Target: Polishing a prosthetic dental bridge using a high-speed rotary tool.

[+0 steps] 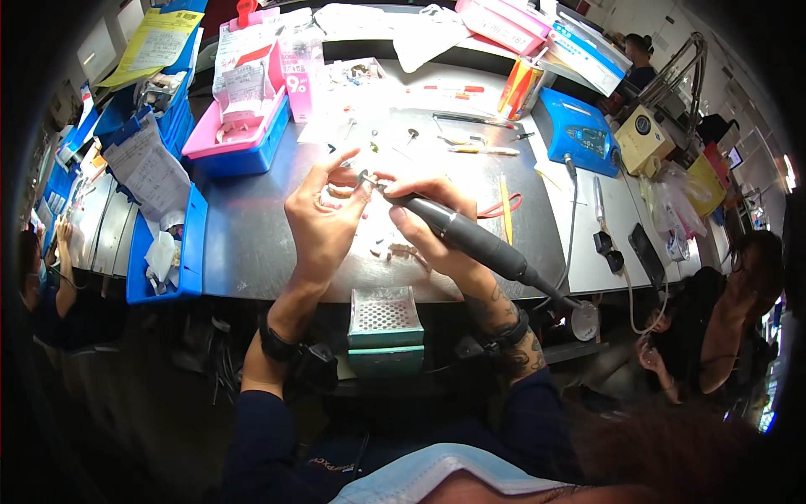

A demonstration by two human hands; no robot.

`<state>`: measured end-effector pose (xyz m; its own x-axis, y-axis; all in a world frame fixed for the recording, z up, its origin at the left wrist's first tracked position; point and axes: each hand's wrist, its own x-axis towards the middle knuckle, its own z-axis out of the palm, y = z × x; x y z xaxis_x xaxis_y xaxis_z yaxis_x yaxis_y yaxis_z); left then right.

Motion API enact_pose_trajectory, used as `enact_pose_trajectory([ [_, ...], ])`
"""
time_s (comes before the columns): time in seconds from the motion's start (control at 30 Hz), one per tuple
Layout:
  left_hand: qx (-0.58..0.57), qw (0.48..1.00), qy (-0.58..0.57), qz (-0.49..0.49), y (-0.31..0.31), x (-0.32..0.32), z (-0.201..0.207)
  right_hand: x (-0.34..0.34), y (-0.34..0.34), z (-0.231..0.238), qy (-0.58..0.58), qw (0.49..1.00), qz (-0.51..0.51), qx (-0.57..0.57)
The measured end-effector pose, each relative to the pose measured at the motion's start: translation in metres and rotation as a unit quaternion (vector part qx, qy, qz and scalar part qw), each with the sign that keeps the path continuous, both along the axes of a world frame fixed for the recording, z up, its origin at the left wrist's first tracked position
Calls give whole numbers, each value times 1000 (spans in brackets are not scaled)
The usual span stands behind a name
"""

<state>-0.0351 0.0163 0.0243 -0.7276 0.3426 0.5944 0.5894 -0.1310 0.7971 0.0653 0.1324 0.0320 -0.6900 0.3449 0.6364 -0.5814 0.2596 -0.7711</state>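
Note:
My right hand is wrapped round a black rotary handpiece, its cord running down to the right. At the handpiece's front a small dark bit meets the fingertips of my left hand. Those fingers are closed round a small cream and pinkish piece that resembles a dental cast; the fingers hide much of it. Below my hands, several small pinkish pieces lie on the metal worktop. A green box with a perforated top sits at the front edge, between my forearms.
Blue bins with papers stand at the left, beside a pink tray. Toward the right are a blue control unit, a can, a yellow pencil and a phone. Other people sit at both sides.

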Motion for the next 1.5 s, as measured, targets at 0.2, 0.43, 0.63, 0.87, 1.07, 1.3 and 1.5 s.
enact_pose_trajectory([
  [0.2, -5, 999, 33, 8, 1, -4, -3, 2, 1, 3, -11, 1000, -19, 19],
  [0.43, -30, 999, 36, 23, 0, 1, 4, 1, 2, 1, -8, 1000, 11, -15],
  [0.63, 7, 999, -30, -8, -2, 1, 0, 0, -1, -1, 8, 1000, 10, -13],
  [0.87, 42, 994, -84, -63, 7, 2, -1, 3, 1, -6, 25, 999, 5, -31],
  [1.07, 54, 989, -103, -87, 1, -26, -20, -13, 0, -13, 57, 998, 11, -25],
  [1.3, 60, 982, -139, -116, 3, -35, -33, -9, 2, -10, 56, 997, 47, -36],
  [1.5, 29, 989, -119, -80, 13, -24, -28, -1, 4, 2, 34, 988, 34, -145],
])
